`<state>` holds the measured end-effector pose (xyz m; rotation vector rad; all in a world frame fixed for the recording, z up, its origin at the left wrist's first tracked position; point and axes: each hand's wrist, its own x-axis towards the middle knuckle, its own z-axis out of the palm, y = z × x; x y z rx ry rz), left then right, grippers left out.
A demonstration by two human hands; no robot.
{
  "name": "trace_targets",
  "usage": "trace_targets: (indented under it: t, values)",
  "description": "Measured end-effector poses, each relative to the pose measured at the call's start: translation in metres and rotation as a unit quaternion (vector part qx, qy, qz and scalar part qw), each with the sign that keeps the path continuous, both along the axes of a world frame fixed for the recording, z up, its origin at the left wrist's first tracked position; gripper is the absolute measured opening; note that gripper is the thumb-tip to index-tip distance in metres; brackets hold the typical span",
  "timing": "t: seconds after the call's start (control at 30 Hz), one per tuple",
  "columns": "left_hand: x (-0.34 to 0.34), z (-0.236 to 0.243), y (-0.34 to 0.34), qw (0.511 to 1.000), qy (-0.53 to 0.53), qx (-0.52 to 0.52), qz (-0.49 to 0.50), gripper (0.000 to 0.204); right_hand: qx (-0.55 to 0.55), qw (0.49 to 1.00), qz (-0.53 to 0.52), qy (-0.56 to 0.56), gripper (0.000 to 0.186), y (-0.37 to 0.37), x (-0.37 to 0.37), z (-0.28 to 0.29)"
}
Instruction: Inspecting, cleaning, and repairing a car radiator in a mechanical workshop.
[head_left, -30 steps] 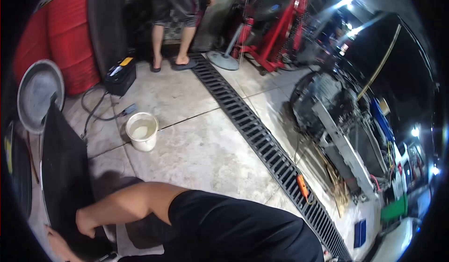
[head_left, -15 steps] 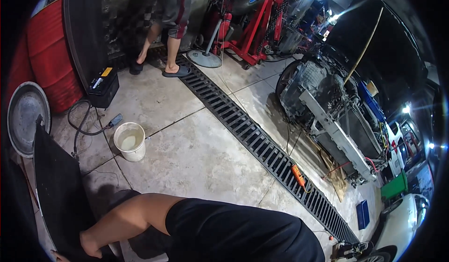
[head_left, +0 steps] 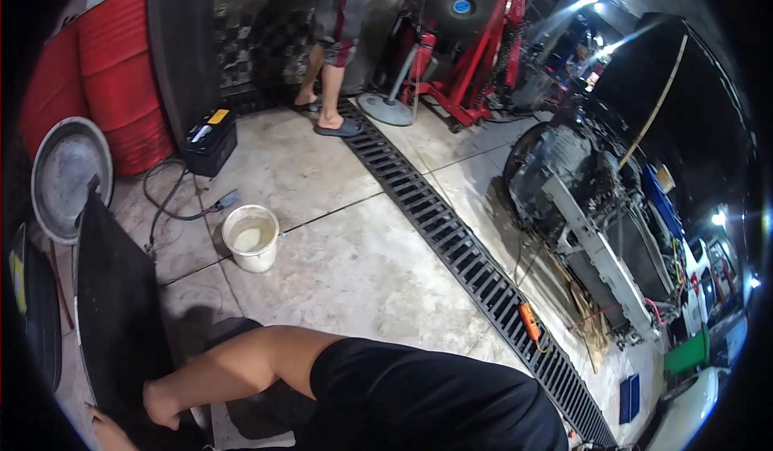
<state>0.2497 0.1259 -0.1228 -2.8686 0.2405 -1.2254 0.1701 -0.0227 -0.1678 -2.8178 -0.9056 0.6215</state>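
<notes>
Right hand [head_left: 163, 405]: fingers curled around the lower edge of the black panel [head_left: 117, 306]; arm crosses in from the right.
Left hand [head_left: 109, 433]: at the frame's bottom rim, just below-left of the right fingers, touching the panel's bottom corner; whether its fingers are apart or together, cannot tell.
Black panel: stands on edge on the tiled floor [head_left: 354, 266], rising away from the fingers.
White bucket [head_left: 250, 237]: on the floor, well beyond the fingers, up and right.
Round metal pan [head_left: 68, 175]: past the panel's far end.
Drain grate [head_left: 451, 246]: far right of the fingers.
</notes>
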Motion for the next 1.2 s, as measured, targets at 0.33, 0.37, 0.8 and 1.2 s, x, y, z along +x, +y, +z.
trace_targets:
  t: [0.33,0.37,0.8,1.2]
  values:
    - [-0.022,0.031,-0.007,0.944,0.31,-0.096,0.052,0.077,-0.02,0.999,-0.038,0.002,0.029,0.005,-0.022,0.019]
    - [-0.021,0.03,-0.007,0.941,0.323,-0.092,0.052,0.076,-0.021,0.999,-0.032,0.005,0.029,0.003,-0.022,0.017]
    - [-0.037,0.037,-0.009,0.945,0.307,-0.104,0.053,0.075,-0.046,0.997,-0.054,0.037,0.034,0.009,-0.029,0.028]
    - [-0.008,-0.007,0.012,0.97,0.231,-0.08,-0.003,0.068,0.028,0.999,0.04,0.001,0.026,0.015,-0.013,0.01]
